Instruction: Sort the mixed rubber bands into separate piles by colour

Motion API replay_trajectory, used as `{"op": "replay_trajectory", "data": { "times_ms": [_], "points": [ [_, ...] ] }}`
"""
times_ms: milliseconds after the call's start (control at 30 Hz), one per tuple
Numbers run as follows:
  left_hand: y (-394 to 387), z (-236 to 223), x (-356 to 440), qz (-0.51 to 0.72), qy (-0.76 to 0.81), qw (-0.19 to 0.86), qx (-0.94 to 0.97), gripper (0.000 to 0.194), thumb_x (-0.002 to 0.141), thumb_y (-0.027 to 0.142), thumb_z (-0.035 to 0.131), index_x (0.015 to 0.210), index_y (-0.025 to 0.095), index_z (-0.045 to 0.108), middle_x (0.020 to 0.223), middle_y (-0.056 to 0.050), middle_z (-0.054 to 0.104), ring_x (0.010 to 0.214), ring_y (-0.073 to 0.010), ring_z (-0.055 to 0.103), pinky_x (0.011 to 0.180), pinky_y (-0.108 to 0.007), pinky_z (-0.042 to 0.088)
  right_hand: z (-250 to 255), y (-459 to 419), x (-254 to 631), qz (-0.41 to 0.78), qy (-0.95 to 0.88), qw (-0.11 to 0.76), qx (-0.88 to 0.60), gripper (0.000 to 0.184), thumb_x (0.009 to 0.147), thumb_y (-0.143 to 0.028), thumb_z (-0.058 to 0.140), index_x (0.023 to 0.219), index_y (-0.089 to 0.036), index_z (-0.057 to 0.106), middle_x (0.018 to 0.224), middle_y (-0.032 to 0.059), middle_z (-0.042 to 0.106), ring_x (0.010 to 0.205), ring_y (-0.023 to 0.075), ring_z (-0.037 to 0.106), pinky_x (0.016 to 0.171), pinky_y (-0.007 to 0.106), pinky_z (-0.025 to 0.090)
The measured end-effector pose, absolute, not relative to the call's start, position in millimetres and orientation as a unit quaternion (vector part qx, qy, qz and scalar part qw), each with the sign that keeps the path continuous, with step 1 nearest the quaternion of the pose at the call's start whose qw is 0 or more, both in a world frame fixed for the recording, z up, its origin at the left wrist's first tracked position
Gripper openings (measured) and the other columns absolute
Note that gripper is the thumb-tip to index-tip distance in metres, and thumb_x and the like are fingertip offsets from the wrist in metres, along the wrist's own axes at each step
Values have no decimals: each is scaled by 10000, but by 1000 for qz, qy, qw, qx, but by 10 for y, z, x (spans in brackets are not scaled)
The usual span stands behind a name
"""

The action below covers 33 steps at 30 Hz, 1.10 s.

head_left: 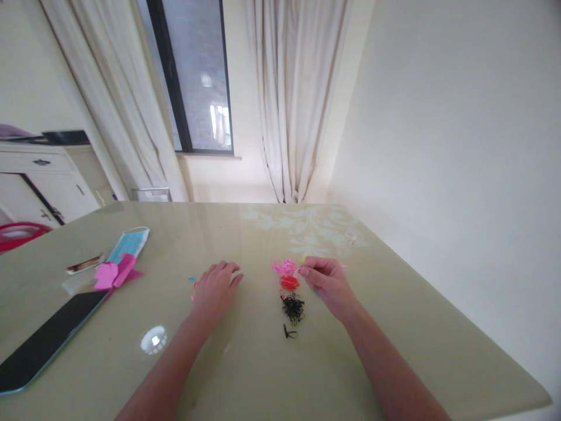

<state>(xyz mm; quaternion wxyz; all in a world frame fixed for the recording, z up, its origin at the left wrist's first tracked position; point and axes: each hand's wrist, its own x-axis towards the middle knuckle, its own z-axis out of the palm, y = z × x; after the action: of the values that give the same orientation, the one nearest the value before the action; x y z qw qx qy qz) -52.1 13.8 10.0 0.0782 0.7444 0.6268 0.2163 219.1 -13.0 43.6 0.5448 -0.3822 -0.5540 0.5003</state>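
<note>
My right hand (328,283) is closed in a pinch, thumb against forefinger, with a thin pale pink rubber band (297,272) at the fingertips. Just left of it lie small heaps of rubber bands: a pink pile (284,267), a red pile (289,283) and a black pile (293,309). A few black bands (289,332) lie apart, nearer to me. Bits of yellow, blue and pink show around the right hand, partly hidden by it. My left hand (217,287) rests palm down on the table, fingers apart, covering part of some small coloured bands (191,286).
The glossy table (254,362) ends at a white wall on the right. On the left are a dark phone-like slab (50,339), pink paper-like pieces (116,273), a blue face mask (130,244) and a small packet (85,264). A small clear object (350,235) stands far right.
</note>
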Motion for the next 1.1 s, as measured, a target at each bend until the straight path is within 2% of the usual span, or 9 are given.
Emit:
{"op": "replay_trajectory", "data": {
  "times_ms": [67,167,300,467,567,667,800,1000,1100],
  "points": [
    [166,34,-596,133,666,2,734,279,983,283,516,1152,150,693,1224,-167,685,1168,-354,625,969,-478,479,487,-154,2235,501,-535,568,-375,322,725,-475,875,688,-187,736,553,-44,468,520,98,323,506,269,248],
    [188,-31,-624,74,674,-8,735,279,1003,293,479,1103,159,704,1200,-158,671,1146,-323,631,944,-423,485,535,-189,2246,498,-536,574,-369,325,706,-480,887,674,-192,740,569,-31,490,531,105,320,510,280,232],
    [220,-39,-603,81,669,8,738,256,1007,228,447,995,182,698,1074,-122,695,1055,-281,660,878,-369,481,546,-208,2217,501,-535,579,-358,300,709,-463,893,679,-197,756,584,-22,512,539,106,341,508,279,243],
    [236,-53,-598,80,665,-4,742,259,1012,203,432,984,181,689,1039,-109,707,1017,-273,663,851,-370,472,448,-54,2270,489,-512,600,-372,317,727,-486,861,679,-190,757,524,-54,428,506,92,303,488,263,227],
    [220,-40,-566,93,658,-34,747,272,1021,220,421,1019,172,689,1076,-119,704,1040,-290,648,877,-394,468,313,152,2312,411,-527,584,-461,308,769,-493,799,779,-185,802,554,-22,569,519,117,426,514,265,320],
    [199,3,-521,131,655,-31,743,254,1011,213,436,1021,172,686,1069,-118,714,1051,-286,642,899,-394,462,161,332,2262,273,-609,475,-573,261,825,-408,713,809,-171,821,730,64,758,655,195,629,619,301,442],
    [202,38,-486,215,641,47,735,213,977,201,486,963,179,698,1005,-102,743,997,-256,662,898,-371,472,20,421,2104,180,-649,388,-630,223,855,-302,667,743,-186,820,734,84,777,691,227,675,647,315,439],
    [243,3,-412,397,554,292,671,231,910,314,570,1004,185,737,944,-78,783,849,-219,735,817,-345,548,51,348,2094,124,-637,386,-655,226,903,-272,641,804,-194,829,854,108,785,789,237,674,699,317,431],
    [193,22,-312,441,504,426,608,282,841,424,666,966,178,726,895,-71,795,837,-229,759,813,-352,584,95,243,2073,174,-670,417,-590,264,931,-330,626,846,-183,828,802,79,765,722,208,634,671,301,428]
  ]
}}
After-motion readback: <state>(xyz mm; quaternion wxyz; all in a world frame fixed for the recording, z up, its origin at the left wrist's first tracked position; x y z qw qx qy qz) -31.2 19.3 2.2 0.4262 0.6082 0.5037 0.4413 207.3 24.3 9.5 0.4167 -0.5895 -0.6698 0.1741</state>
